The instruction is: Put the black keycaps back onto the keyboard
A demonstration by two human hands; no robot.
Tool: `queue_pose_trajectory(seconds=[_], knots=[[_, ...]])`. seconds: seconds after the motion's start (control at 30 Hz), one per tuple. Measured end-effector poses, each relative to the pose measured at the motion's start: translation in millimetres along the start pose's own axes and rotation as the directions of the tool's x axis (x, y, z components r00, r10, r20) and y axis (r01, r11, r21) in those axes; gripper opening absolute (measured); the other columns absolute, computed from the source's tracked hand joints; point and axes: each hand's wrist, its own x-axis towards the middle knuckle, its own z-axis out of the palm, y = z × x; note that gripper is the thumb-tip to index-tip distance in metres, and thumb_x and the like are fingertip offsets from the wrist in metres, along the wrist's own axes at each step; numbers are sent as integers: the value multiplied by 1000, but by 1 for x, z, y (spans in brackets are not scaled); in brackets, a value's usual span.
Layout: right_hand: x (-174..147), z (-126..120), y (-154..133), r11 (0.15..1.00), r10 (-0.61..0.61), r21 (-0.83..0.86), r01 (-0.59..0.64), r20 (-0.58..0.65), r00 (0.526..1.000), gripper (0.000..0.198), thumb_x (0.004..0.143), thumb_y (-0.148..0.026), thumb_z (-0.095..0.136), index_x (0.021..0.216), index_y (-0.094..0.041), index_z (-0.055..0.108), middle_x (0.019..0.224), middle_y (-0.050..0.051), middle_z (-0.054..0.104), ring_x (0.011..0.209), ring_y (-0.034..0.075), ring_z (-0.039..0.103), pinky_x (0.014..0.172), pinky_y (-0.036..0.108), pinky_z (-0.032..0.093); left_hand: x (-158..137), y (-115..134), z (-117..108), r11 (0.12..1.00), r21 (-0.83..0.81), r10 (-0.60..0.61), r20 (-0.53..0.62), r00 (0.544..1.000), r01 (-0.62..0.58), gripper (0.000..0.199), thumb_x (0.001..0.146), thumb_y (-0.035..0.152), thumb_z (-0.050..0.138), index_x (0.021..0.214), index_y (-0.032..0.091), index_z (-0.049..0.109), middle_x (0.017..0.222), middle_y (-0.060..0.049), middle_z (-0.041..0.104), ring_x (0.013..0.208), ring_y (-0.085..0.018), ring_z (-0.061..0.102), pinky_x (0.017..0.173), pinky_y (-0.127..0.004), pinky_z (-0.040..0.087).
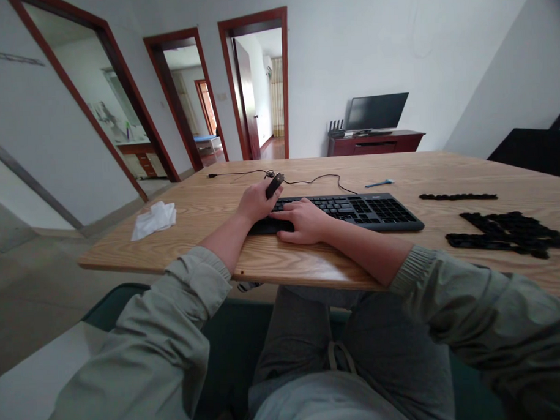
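A black keyboard lies across the table in front of me. My left hand is over its left end, closed round a short black object that sticks up at a slant between thumb and fingers; its kind is unclear. My right hand rests on the left half of the keyboard, fingers stretched towards my left hand and thumb near the front edge. Both hands cover the keys at that end. Behind the keyboard runs its thin black cable, with a small bundle near my left hand.
A crumpled white tissue lies on the wooden table at left. Behind the keyboard is a blue toothbrush-like stick. To the right are a black knobbly strip and a pile of similar strips.
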Motion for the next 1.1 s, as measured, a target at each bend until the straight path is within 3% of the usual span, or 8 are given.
queue_pose_trajectory(seconds=[0.27, 0.7, 0.87, 1.1], knots=[[-4, 6, 2, 998, -8, -57, 7, -19, 1000, 62, 90, -54, 47, 142, -22, 57, 94, 12, 66, 90, 26, 56, 85, 39, 26, -3, -2, 4, 999, -8, -43, -66, 997, 43, 34, 96, 47, 46, 93, 18, 64, 76, -8, 66, 75, -23, 64, 69, -31, 43], [-4, 6, 0, 999, 0, -50, -1, -20, 1000, 61, 91, -52, 46, 143, -23, 56, 97, 13, 66, 91, 27, 55, 85, 40, 25, -3, -5, 7, 997, -41, -72, -109, 991, 68, 35, 95, 47, 49, 91, 17, 65, 76, -9, 67, 75, -23, 65, 69, -31, 44], [-4, 5, -1, 999, 23, -35, -25, -35, 999, 65, 89, -51, 47, 147, -21, 50, 102, 13, 66, 97, 29, 56, 87, 41, 26, 2, -14, 2, 979, -144, -179, -278, 944, 144, 37, 98, 46, 42, 96, 17, 65, 84, -10, 70, 81, -23, 66, 73, -30, 46], [-4, 3, -3, 999, 42, -31, -42, -5, 999, 60, 90, -51, 47, 142, -22, 57, 101, 13, 66, 97, 28, 56, 88, 41, 26, 4, -19, 1, 974, -173, -191, -274, 943, 147, 33, 95, 47, 48, 89, 18, 63, 78, -7, 66, 77, -21, 64, 71, -30, 45]])
